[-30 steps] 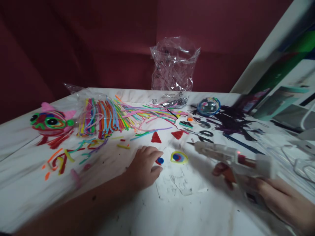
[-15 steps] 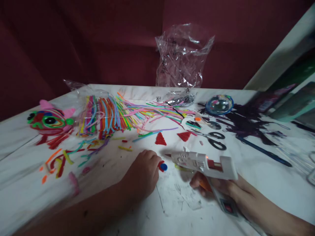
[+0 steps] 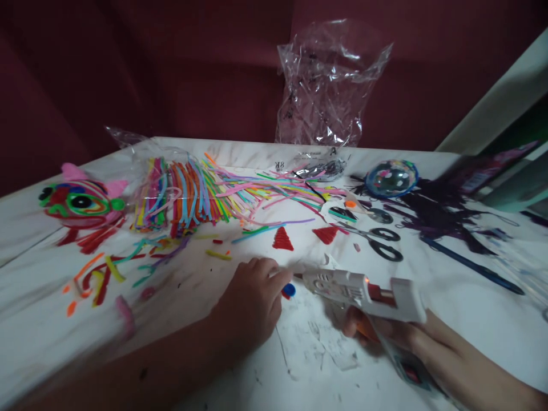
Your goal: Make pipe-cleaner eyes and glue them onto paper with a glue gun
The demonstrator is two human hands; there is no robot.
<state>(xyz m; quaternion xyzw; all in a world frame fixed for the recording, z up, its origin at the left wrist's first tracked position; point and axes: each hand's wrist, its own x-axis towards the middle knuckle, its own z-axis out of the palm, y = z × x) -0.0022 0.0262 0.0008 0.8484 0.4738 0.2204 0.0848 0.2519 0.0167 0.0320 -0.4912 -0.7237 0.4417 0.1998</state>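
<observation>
My right hand (image 3: 385, 331) is wrapped around the handle of a white glue gun (image 3: 342, 285), an orange trigger under its fingers. The gun's nozzle points left, close to the index fingertip of my left hand (image 3: 257, 294). That hand is closed on a small red piece with a blue disc (image 3: 290, 290), which shows past its fingers; the grip itself is partly hidden. Two red triangles of fuzzy stems, a left one (image 3: 282, 239) and a right one (image 3: 326, 234), lie flat beyond the hands. Black-handled scissors (image 3: 379, 241) rest open behind the gun.
Bundled colourful pipe cleaners (image 3: 184, 194) lie at the back, beside a pink-eared fish-like figure (image 3: 83, 202). Stem scraps (image 3: 98, 285) are scattered at left. A clear plastic bag (image 3: 321, 91) stands behind. At right are a decorated clear dome (image 3: 391, 178), dark shreds (image 3: 445, 220) and a dark-blue stick (image 3: 475, 267).
My left index finger has stretched out toward the nozzle, covering more of the red piece. The view has shifted slightly, and the glue gun stays in my right hand.
</observation>
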